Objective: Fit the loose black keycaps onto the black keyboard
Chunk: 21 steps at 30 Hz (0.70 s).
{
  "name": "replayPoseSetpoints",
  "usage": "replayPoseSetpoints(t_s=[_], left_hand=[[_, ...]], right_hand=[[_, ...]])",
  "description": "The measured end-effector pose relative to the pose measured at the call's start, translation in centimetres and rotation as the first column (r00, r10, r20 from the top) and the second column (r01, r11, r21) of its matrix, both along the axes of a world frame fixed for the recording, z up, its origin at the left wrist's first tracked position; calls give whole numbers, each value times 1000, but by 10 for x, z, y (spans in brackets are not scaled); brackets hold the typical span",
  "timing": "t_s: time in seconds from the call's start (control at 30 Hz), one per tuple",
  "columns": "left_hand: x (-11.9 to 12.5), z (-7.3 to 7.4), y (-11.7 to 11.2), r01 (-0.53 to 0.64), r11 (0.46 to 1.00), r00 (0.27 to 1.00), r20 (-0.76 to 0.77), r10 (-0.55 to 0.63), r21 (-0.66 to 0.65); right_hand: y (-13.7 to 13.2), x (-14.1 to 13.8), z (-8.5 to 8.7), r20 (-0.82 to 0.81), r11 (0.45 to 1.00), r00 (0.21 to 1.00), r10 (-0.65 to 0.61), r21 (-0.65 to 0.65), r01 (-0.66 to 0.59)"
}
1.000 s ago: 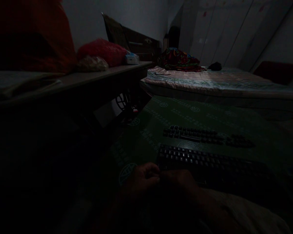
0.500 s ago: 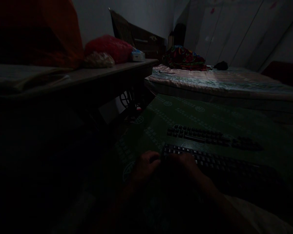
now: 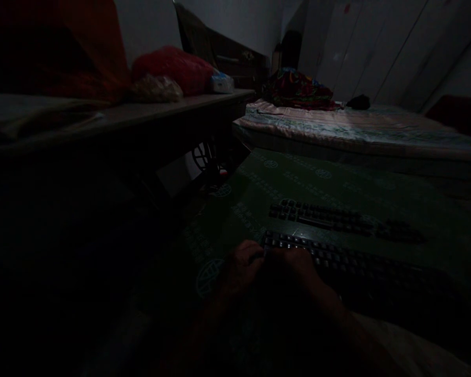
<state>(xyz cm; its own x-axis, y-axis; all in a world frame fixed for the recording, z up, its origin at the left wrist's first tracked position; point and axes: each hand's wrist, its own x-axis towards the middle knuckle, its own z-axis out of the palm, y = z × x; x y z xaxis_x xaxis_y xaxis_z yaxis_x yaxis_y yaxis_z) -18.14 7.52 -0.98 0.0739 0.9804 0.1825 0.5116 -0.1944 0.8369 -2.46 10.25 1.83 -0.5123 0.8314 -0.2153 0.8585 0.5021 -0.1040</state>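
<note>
A black keyboard lies across the green printed board, its near side lost in the dark. Curled fingers of my left hand press at the keyboard's left end and grip its edge. Over the left part of the keys is my right hand, closed, fingertips bent downward close to the left hand. Whatever its fingers pinch is hidden by shadow. Just beyond the keyboard, loose black keycaps lie in rows on the board, with a long bar-shaped one among them.
To the left stands a dark table holding a red plastic bag, a clear bag and a small tissue pack. Behind the board is a bed with patterned cloth heaped on it. The light is very dim.
My left hand has shifted slightly right, nearer the keyboard's end and the right hand. The view has tilted a little; keyboard and keycaps lie as before.
</note>
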Motion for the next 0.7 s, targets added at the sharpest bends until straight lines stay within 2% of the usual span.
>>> replayPoseSetpoints(t_s=[0.27,0.53,0.7], left_hand=[[0,-2,-2,-28,1000,999,17,28,-7],[0,-3,-1,-29,1000,999,25,29,-5],[1,-5,-2,-34,999,999,29,34,-1]], right_hand=[[2,-3,-24,-26,997,999,18,77,-16],[1,-2,-28,-74,991,996,40,131,-30],[1,-3,-29,-53,994,998,33,103,-28]])
